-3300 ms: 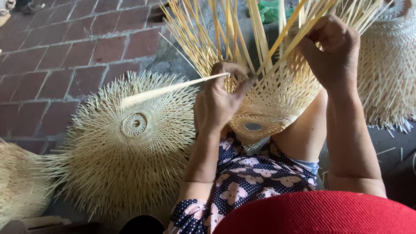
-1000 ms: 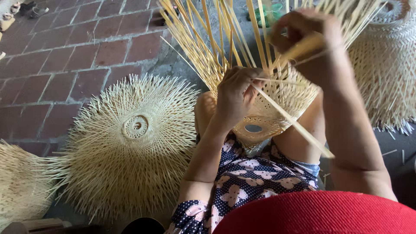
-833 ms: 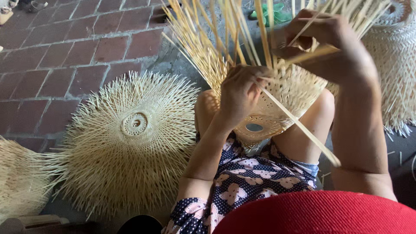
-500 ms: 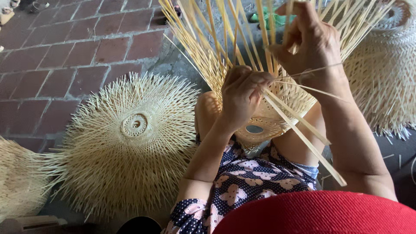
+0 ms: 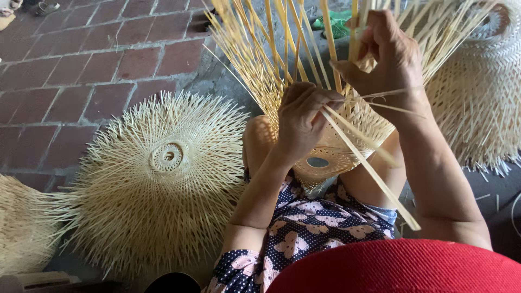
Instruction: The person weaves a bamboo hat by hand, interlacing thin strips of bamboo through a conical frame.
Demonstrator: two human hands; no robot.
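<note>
Floor at upper left is red-brown brick paving (image 5: pixel 81 59) w/ pale mortar joints, meeting a strip of rough grey concrete (image 5: pixel 222 81) that runs toward the top centre. Dark grey ground (image 5: pixel 499 201) at lower right, w/ a few loose pale slivers on it. Even daylight, soft shadows, no walls or windows in view. Far top left: a pair of worn sandals (image 5: pixel 46 7) on the bricks. Top centre-right: a small green item (image 5: pixel 339 24), too hidden to tell what it is.
</note>
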